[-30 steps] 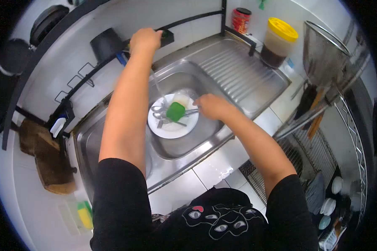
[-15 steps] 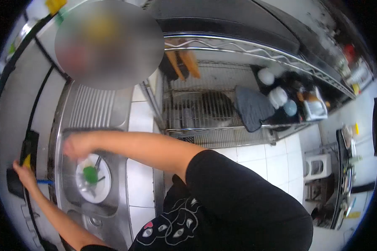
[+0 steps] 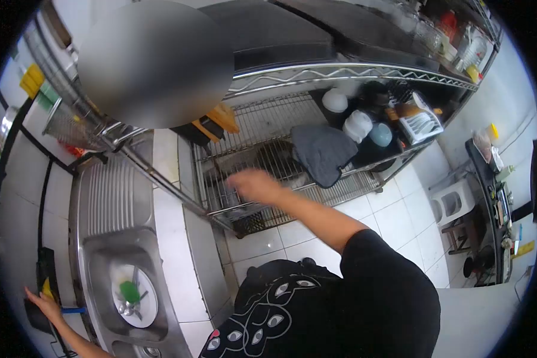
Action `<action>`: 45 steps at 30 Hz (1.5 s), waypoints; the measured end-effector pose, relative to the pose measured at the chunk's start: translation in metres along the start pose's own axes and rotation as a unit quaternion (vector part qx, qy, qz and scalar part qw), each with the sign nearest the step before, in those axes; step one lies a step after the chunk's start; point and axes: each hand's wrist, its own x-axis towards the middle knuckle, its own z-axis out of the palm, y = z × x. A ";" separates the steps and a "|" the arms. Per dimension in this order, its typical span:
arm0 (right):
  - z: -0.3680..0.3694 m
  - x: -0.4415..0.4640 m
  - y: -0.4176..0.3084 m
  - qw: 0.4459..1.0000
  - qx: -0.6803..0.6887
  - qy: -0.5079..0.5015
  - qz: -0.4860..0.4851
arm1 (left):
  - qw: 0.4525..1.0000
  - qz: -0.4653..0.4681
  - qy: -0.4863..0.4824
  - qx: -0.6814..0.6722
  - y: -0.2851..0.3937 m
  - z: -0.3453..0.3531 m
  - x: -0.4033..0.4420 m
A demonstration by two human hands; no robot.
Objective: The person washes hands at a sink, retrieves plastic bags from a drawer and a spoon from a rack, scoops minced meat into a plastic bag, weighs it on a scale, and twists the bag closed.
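Note:
At the lower left, my left hand [image 3: 45, 304] is at the black wall holder [image 3: 46, 268], beside something yellow; its fingers are spread. My right hand [image 3: 255, 185] is in the air in front of the wire rack [image 3: 277, 119], blurred, its fingers too smeared to read. In the sink basin [image 3: 101, 253] a white plate [image 3: 149, 301] carries a green sponge-like item [image 3: 129, 292] and several pieces of metal cutlery [image 3: 127, 308].
A grey cloth [image 3: 322, 152] hangs over the rack shelf near white bowls [image 3: 357, 126] and a blue bowl [image 3: 380, 135]. Metal rack bars [image 3: 161, 182] cross beside the ribbed drainboard [image 3: 116, 197]. A white stool [image 3: 453, 203] stands at the right.
The view has swung right toward the rack. My right hand has moved from over the sink to in front of the rack. My left hand has stayed at the wall holder.

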 end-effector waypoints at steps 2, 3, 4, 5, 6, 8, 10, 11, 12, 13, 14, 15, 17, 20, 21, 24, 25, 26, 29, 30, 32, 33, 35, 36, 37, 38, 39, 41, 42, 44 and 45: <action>-0.024 -0.041 0.094 0.975 -0.063 0.183 0.114 | 0.994 -0.037 0.069 0.071 0.014 -0.008 0.007; -0.044 -0.067 0.116 0.940 -0.196 0.204 0.189 | 0.988 -0.096 0.088 0.087 0.062 -0.042 0.013; -0.052 -0.087 0.135 0.894 -0.251 0.188 0.320 | 0.986 -0.076 0.122 0.080 0.104 -0.065 0.009; -0.056 -0.103 0.149 0.902 -0.261 0.124 0.322 | 0.984 -0.054 0.156 0.071 0.142 -0.086 0.001; -0.058 -0.122 0.164 0.906 -0.267 0.059 0.324 | 0.980 0.001 0.192 -0.057 0.184 -0.091 -0.011; -0.045 -0.148 0.198 0.910 -0.277 -0.011 0.310 | 0.965 0.079 0.153 -0.197 0.267 -0.088 -0.056; -0.042 -0.154 0.211 0.917 -0.303 -0.046 0.256 | 0.889 0.041 0.031 -0.454 0.424 -0.118 -0.116; -0.050 -0.151 0.204 0.923 -0.236 -0.022 0.302 | 0.892 0.015 -0.157 -0.423 0.491 -0.138 -0.135; -0.060 -0.146 0.191 0.925 -0.168 0.000 0.341 | 0.828 -0.028 -0.365 -0.425 0.560 -0.158 -0.149; -0.062 -0.144 0.188 0.935 -0.048 0.075 0.342 | 0.820 0.155 -0.334 -0.439 0.609 -0.152 -0.168; -0.064 -0.146 0.184 0.928 0.071 0.147 0.335 | 0.768 0.205 -0.314 -0.519 0.662 -0.147 -0.182; -0.089 -0.153 0.146 0.918 0.168 0.228 0.277 | 0.725 0.134 -0.383 -0.557 0.713 -0.154 -0.194; -0.146 -0.176 0.077 0.870 0.388 0.094 0.289 | 0.595 -0.039 -0.465 -0.655 0.795 -0.150 -0.214; -0.097 -0.215 0.069 0.913 0.367 0.053 0.170 | 0.465 -0.110 -0.522 -0.706 0.853 -0.202 -0.220; -0.116 -0.231 0.048 0.914 0.340 0.083 0.207 | 0.440 -0.081 -0.537 -0.715 0.867 -0.223 -0.219; -0.139 -0.256 0.082 0.879 0.304 0.212 0.301 | 0.377 0.051 -0.560 -0.736 0.921 -0.280 -0.222; -0.144 -0.261 0.107 0.833 0.360 0.261 0.328 | 0.357 0.096 -0.561 -0.740 0.939 -0.300 -0.226; -0.172 -0.272 0.117 0.784 0.408 0.334 0.328 | 0.339 0.139 -0.561 -0.742 0.956 -0.319 -0.231; -0.213 -0.327 0.141 0.663 0.497 0.498 0.256 | 0.314 0.245 -0.544 -0.738 1.003 -0.371 -0.258; -0.220 -0.342 0.136 0.674 0.440 0.516 0.294 | 0.310 0.252 -0.547 -0.736 1.017 -0.379 -0.264; -0.183 -0.381 0.159 0.761 0.255 0.476 0.360 | 0.281 0.195 -0.577 -0.741 1.047 -0.380 -0.270; -0.175 -0.399 0.171 0.789 0.161 0.445 0.392 | 0.245 0.143 -0.595 -0.752 1.064 -0.381 -0.272; -0.209 -0.421 0.133 0.821 0.066 0.378 0.422 | 0.184 0.155 -0.575 -0.782 1.084 -0.383 -0.269; -0.228 -0.431 0.116 0.833 0.020 0.340 0.436 | 0.200 0.239 -0.535 -0.785 1.087 -0.387 -0.263; -0.246 -0.444 0.119 0.764 0.291 0.376 0.435 | 0.299 0.474 -0.412 -0.719 1.077 -0.403 -0.238; -0.266 -0.458 0.126 0.636 0.539 0.380 0.400 | 0.373 0.667 -0.255 -0.592 1.075 -0.413 -0.226; -0.279 -0.465 0.130 0.454 0.747 0.352 0.335 | 0.363 0.642 -0.252 -0.627 1.081 -0.416 -0.238; -0.297 -0.466 0.119 0.403 0.689 0.440 0.412 | 0.325 0.593 -0.265 -0.687 1.094 -0.427 -0.268; -0.261 -0.499 0.160 0.381 0.729 0.451 0.347 | 0.295 0.570 -0.277 -0.715 1.102 -0.436 -0.276; -0.242 -0.516 0.198 0.368 0.685 0.545 0.314 | 0.196 0.520 -0.335 -0.761 1.117 -0.459 -0.269; -0.269 -0.501 0.188 0.378 0.595 0.619 0.347 | 0.246 0.519 -0.289 -0.766 1.136 -0.460 -0.286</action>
